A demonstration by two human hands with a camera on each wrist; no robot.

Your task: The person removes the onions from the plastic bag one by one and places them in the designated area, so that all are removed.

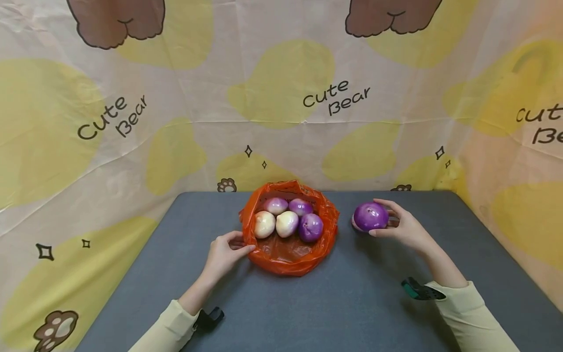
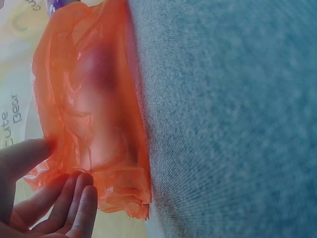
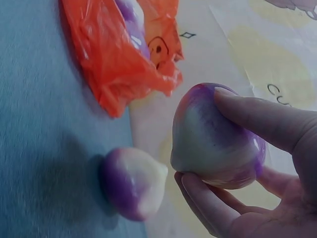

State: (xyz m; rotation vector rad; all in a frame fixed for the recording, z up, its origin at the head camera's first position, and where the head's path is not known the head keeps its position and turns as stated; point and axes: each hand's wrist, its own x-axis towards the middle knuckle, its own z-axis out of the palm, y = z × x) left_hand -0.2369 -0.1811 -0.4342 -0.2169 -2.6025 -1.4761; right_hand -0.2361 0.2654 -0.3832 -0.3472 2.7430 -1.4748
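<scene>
An orange plastic bag (image 1: 281, 266) stands with its mouth spread wide and its rim rolled out. Several glossy purple-and-white onions lie inside, among them a purple onion (image 1: 311, 228) and a pale onion (image 1: 287, 224). My left hand (image 1: 226, 254) pinches the bag's near-left edge, with the thumb at the rim in the left wrist view. To the right of the bag, my right hand (image 1: 406, 227) grips another onion (image 3: 218, 139) between thumb and fingers, raised above the table. Below it, a second loose onion (image 3: 133, 183) rests on the table, mostly hidden in the head view.
The dark grey table (image 1: 308, 313) carries the bag near its far edge. Right behind it hangs a cream-and-yellow cloth (image 1: 281, 88) printed with bears and lettering, which also rises along both sides.
</scene>
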